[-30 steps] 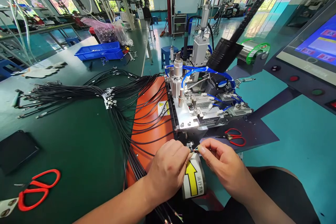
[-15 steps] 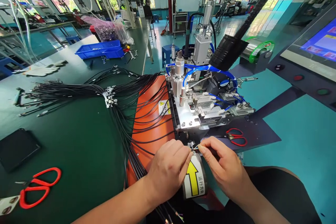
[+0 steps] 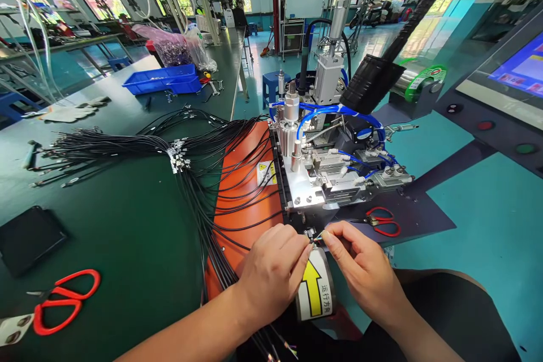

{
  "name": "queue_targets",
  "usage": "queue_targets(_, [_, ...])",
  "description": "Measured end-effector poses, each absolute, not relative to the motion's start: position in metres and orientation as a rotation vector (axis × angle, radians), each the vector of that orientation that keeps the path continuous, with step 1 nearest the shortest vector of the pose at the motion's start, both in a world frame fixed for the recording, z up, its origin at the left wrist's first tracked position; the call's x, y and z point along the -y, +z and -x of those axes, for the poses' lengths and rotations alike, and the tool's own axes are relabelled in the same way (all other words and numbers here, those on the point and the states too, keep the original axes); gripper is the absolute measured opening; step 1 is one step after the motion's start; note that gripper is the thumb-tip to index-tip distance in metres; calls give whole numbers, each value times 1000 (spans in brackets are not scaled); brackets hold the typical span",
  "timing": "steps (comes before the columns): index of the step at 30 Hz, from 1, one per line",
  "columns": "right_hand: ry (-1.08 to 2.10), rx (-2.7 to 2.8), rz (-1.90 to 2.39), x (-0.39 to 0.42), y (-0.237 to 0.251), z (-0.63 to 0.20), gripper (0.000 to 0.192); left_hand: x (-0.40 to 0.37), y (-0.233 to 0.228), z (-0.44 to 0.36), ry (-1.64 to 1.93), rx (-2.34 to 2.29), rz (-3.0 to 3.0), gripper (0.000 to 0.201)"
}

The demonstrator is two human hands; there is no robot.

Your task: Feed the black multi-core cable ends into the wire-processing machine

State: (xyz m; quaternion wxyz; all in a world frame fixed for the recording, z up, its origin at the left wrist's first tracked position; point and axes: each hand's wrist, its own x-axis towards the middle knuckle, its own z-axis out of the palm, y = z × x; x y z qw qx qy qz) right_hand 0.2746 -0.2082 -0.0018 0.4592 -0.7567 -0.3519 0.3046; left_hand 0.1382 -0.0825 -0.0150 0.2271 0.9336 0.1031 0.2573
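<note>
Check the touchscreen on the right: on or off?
On. The touchscreen glows blue with red and yellow fields showing; its text is too small to read. The red button beneath looks unlit.

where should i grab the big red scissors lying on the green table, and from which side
Take the red scissors by the two looped handles, which point right and up towards the cables. Come straight down from above, since they lie flat on the green table with bare mat around the loops. The blades point left over a white card, so avoid that end. Both hands are busy at the machine.
</note>
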Motion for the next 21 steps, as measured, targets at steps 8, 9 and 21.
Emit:
queue_targets(8, [850, 868, 1786, 213, -6, -279, 24, 82, -16, -139, 713, -296, -2569, 20])
queue_targets(9, [857, 864, 1777, 213, -7, -279, 23, 82, -16, -139, 716, -295, -2570, 20])
queue_targets(21, [946, 756, 1661, 209, -9, -277, 26, 83, -15, -139, 728, -306, -2582, 21])
